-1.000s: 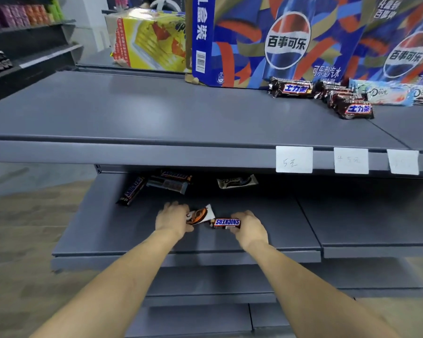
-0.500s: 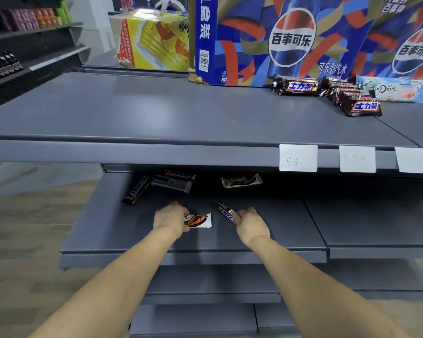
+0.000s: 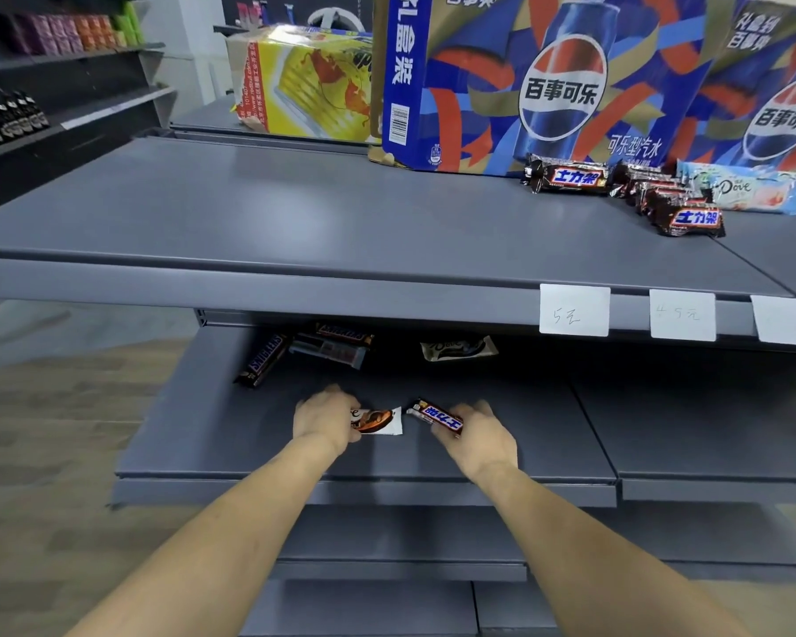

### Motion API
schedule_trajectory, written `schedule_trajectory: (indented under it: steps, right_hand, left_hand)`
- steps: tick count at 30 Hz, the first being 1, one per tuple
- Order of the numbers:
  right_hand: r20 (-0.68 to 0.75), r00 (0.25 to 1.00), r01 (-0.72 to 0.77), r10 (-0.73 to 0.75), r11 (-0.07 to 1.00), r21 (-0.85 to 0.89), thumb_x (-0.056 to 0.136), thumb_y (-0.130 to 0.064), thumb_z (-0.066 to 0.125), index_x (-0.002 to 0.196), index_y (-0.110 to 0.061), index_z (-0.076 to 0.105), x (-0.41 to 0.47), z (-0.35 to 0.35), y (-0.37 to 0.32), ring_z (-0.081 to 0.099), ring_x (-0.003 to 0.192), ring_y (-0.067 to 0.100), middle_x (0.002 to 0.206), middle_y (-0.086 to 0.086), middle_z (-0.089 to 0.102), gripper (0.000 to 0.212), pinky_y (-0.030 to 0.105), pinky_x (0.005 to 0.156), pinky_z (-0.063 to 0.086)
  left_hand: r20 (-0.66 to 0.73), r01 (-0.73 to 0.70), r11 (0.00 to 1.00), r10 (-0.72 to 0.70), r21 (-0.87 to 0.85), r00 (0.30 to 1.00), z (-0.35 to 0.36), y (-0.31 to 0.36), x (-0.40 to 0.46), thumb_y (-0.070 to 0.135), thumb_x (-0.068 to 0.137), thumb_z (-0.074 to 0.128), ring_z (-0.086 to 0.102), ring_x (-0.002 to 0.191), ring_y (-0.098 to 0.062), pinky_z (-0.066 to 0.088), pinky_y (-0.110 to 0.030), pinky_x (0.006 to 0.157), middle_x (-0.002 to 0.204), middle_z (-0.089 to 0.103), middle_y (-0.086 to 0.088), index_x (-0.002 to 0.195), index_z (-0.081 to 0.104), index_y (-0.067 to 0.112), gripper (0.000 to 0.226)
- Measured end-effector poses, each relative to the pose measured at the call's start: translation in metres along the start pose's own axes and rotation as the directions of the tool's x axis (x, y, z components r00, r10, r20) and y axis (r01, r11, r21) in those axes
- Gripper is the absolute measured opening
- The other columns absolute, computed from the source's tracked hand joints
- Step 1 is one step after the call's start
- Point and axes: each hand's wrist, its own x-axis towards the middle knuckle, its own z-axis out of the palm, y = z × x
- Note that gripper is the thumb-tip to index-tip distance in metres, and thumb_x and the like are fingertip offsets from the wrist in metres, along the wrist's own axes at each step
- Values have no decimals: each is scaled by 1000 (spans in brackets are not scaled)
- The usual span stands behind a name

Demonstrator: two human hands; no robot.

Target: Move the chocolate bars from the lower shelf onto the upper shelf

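Matte grey lower shelf [image 3: 249, 434]: hands grip glossy wrapped bars.

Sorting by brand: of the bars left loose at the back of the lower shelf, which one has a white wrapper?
The Dove bar, lying alone to the right. The Snickers bars at back left have dark wrappers.

A shop aisle of grey metal shelving over a wood-look floor.

The floor [image 3: 56, 406] is pale brown planking, seen at the left. Further back on the left stands a dark shelving unit [image 3: 88, 98] stocked with small coloured packs and dark bottles. A pale wall [image 3: 189, 48] rises behind it. Three white paper price tags [image 3: 574, 310] hang on a grey shelf edge. Soft, even light glints off the metal.
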Motion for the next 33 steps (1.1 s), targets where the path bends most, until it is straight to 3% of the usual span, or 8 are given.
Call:
schedule_trajectory:
  steps: [6, 11, 14, 17, 23, 27, 33]
  right_hand:
    - [-55, 998, 34, -38, 997, -71, 89, -48, 60, 124, -28, 57, -4, 1, -8, 63, 92, 21, 120, -4, 52, 40, 28, 69, 49]
    - [-62, 991, 114, -120, 988, -103, 98, -54, 40, 126, -27, 50, -8, 3, -28, 66, 90, 26, 100, 2, 69, 40, 30, 64, 46]
    - [-29, 979, 199, -204, 973, -115, 101, -28, 40, 137, -31, 46, -8, 6, -35, 62, 102, 26, 117, 3, 63, 37, 33, 75, 50]
    - [-15, 971, 232, -238, 957, -176, 89, -9, 54, 140, -31, 47, -6, 11, -34, 47, 116, 23, 132, 1, 42, 56, 34, 84, 52]
    - [-62, 962, 238, -265, 930, -282, 92, -18, 58, 139, -22, 46, -2, 15, -31, 33, 131, 23, 147, 0, 35, 49, 31, 104, 39]
    - [-67, 978, 179, -196, 962, -204, 96, -33, 54, 129, -23, 49, -3, 14, -32, 47, 118, 19, 124, -1, 57, 35, 29, 96, 40]
    - [-94, 981, 154, -172, 973, -173, 91, -18, 57, 129, -25, 53, -16, 11, -36, 50, 112, 20, 119, -2, 59, 39, 29, 90, 45]
  left_hand:
    - [-32, -12, 999, 11, -30, 999, 5, -3, -2, 31, 84, 70, 49, 115, -21, 38, -34, 96, 124, 53, 1, 128, 59, 33, 45]
    - [-59, -13, 1000, 12, -26, 998, 7, -5, -4, 30, 85, 69, 48, 116, -22, 36, -34, 96, 124, 53, 1, 128, 59, 33, 44]
    - [-75, -14, 1000, 13, -9, 997, 7, -5, -4, 30, 85, 69, 49, 116, -22, 35, -34, 97, 123, 54, 0, 125, 61, 32, 41]
    - [-93, -18, 1000, 17, -5, 995, 8, -6, -5, 31, 85, 69, 48, 117, -22, 35, -34, 99, 123, 54, 0, 126, 61, 32, 41]
    - [-105, -63, 997, 58, -47, 993, 7, -17, -8, 36, 81, 73, 48, 118, -21, 38, -34, 97, 125, 55, 1, 131, 56, 30, 53]
    - [-137, -109, 986, 92, -126, 986, 5, -29, -15, 31, 80, 76, 46, 121, -20, 45, -32, 92, 126, 56, 1, 139, 47, 26, 66]
    - [-184, -203, 971, 179, -126, 967, 8, -43, -26, 21, 83, 69, 43, 123, -20, 45, -31, 98, 128, 57, 1, 139, 49, 20, 60]
